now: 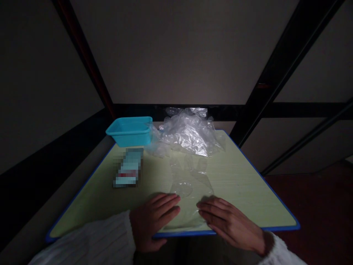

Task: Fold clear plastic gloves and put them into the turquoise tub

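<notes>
Both hands lie open and flat: left hand (153, 218) and right hand (229, 221) press a thin, clear, wrinkled plastic glove (190, 187).

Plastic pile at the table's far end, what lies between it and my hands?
Head view: one clear glove lies flat below the plastic pile, its near end between left hand and right hand.

My table (242, 184) is pale green (blue-edged). It bears a tub (129, 131), crumpled plastic (190, 134), a flat glove (190, 176) and a packet (128, 167).
</notes>
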Available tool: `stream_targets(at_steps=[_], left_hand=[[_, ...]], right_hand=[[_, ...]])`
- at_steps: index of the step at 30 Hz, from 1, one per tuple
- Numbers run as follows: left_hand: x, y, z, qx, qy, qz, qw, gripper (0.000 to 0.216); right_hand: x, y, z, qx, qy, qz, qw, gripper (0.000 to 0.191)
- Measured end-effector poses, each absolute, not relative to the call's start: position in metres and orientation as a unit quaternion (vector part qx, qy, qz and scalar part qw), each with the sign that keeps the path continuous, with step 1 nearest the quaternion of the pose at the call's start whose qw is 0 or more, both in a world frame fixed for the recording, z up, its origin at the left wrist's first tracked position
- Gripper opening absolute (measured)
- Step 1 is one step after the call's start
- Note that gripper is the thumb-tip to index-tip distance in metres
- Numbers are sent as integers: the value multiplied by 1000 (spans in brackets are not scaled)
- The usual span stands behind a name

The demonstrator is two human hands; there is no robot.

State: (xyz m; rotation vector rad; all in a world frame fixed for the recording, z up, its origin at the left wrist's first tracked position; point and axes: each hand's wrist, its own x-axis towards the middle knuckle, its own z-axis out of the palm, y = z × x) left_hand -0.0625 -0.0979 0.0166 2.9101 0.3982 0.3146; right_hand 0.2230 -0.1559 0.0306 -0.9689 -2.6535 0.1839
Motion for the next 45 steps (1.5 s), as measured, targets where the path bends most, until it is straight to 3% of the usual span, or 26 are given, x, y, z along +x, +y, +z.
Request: stream_targets(at_steps=[15,24,33,45], left_hand=[[-55,-89,10,952,182,240,46,41],[-53,-84,2,932,171,320,22,43],[-49,-76,-3,932,159,327,-10,30],[-44,-75,13,941,138,306,-42,23]], right_hand=[[225,-149,35,-333,-920,28,203,33],[224,-144,34,-328,-909,-3,256,33],[226,-142,37,-316,-903,-6,293,32],[242,-144,28,-312,-920,-51,230,26]])
